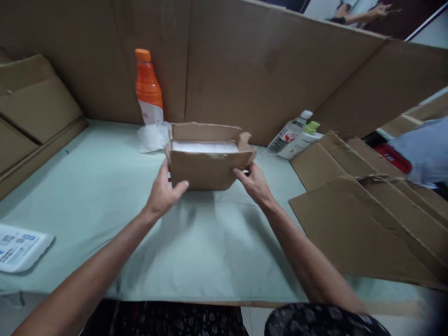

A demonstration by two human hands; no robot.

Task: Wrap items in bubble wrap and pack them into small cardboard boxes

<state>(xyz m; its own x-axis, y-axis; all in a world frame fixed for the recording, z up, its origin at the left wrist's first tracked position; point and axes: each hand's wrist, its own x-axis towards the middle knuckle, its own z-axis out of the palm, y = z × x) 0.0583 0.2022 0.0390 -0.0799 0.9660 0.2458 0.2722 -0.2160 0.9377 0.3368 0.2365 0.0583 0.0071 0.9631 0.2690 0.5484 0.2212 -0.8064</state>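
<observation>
A small open-topped brown cardboard box [202, 171] is being held between the left hand [163, 191] and right hand [257, 184], their fingers clasping its opposite ends. Its ragged flaps are standing around white contents [206, 147]. A tall brown cardboard wall [241, 70] is rising behind; the pale green cloth-covered counter [210, 261] is stretching nearer.

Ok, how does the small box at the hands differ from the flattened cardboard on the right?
The small box stands open, with something white inside; the flattened cardboard lies in flat, overlapping pieces.
The small box is held between the left hand and right hand; the flattened cardboard rests on the table.
The flattened cardboard looks broader than the small box.
Both are brown cardboard.
</observation>
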